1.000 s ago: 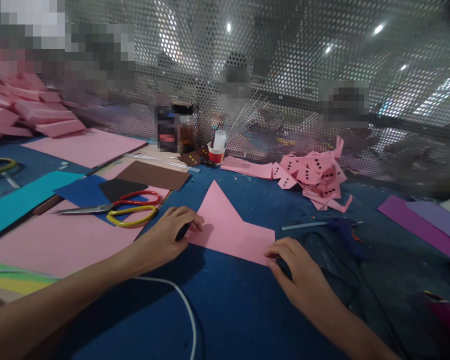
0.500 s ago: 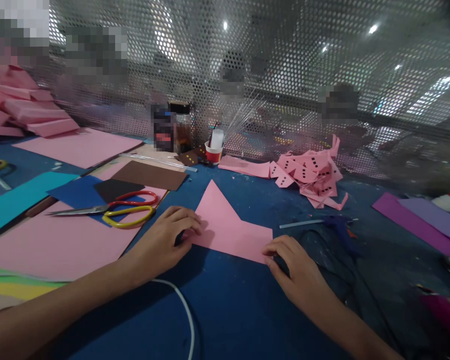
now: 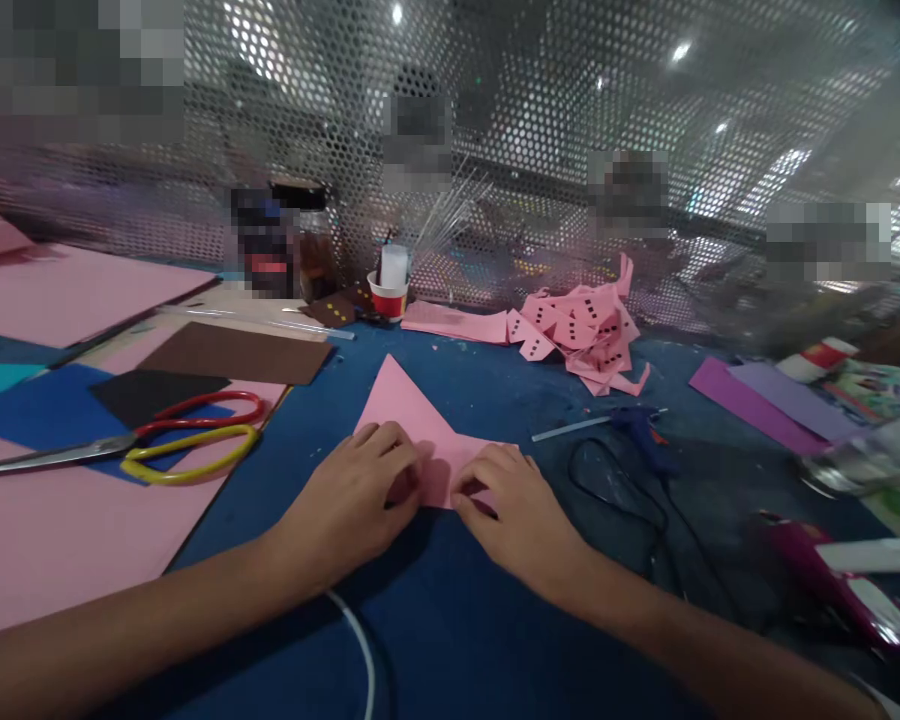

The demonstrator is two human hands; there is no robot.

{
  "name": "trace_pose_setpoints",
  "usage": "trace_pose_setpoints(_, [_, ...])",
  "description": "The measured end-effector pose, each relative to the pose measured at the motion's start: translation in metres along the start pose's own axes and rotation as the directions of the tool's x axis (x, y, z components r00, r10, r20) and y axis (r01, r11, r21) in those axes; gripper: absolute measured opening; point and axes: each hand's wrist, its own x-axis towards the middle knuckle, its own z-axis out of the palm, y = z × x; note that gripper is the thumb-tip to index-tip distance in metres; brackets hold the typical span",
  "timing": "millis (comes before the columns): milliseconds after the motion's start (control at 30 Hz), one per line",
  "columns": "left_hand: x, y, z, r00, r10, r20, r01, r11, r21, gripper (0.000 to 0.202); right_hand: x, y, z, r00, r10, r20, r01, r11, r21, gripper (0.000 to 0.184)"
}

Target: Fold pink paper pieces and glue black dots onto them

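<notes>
A folded sheet of pink paper [image 3: 409, 405] lies on the blue table, its pointed corner turned away from me. My left hand [image 3: 360, 490] has its fingers curled onto the paper's near left edge. Close by on the right, my right hand [image 3: 506, 505] pinches the same near edge, thumb below and fingers on top. Both hands cover parts of the paper, and only a short stretch of its edge shows between them. Scissors [image 3: 202, 440] with one red and one yellow handle rest on coloured sheets to the left.
A blue glue gun [image 3: 641, 435] with a cord lies to the right. Cut pink pieces with black marks [image 3: 585, 330] are heaped behind it. A paper cup [image 3: 388, 295] stands by the perforated metal screen [image 3: 510, 120]. Purple sheets [image 3: 750, 400] lie farther right.
My right hand has moved left along the paper's near edge, closer to my left hand. My view has turned to the right.
</notes>
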Motion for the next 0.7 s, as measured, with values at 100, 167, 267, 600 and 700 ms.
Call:
trace_pose_setpoints(100, [-0.001,0.003,0.005,1.0,-0.014,-0.019,0.014,1.0,-0.003,0.015,0.005,-0.005,0.011,0.999,0.023,-0.045,-0.024,0.999,-0.04,0.011])
trace_pose_setpoints(167, [-0.002,0.003,0.007,0.999,-0.016,-0.032,0.016,1.0,-0.009,0.019,0.006,-0.008,0.016,0.997,0.042,-0.067,-0.046,0.997,-0.061,0.011])
trace_pose_setpoints(267, [-0.002,0.004,0.01,0.998,-0.029,-0.051,0.028,1.0,-0.013,0.026,0.007,-0.01,0.018,0.994,0.066,-0.086,-0.074,0.993,-0.09,0.009])
trace_pose_setpoints(600, [-0.002,0.005,0.011,0.998,-0.041,-0.051,0.042,0.999,0.014,0.025,0.003,-0.007,0.014,0.994,0.079,-0.071,-0.084,0.994,-0.072,0.014])
trace_pose_setpoints(700, [-0.002,0.004,0.011,0.998,-0.04,-0.047,0.04,0.999,0.01,0.025,-0.001,-0.003,0.011,0.994,0.083,-0.074,-0.087,0.995,-0.052,0.017])
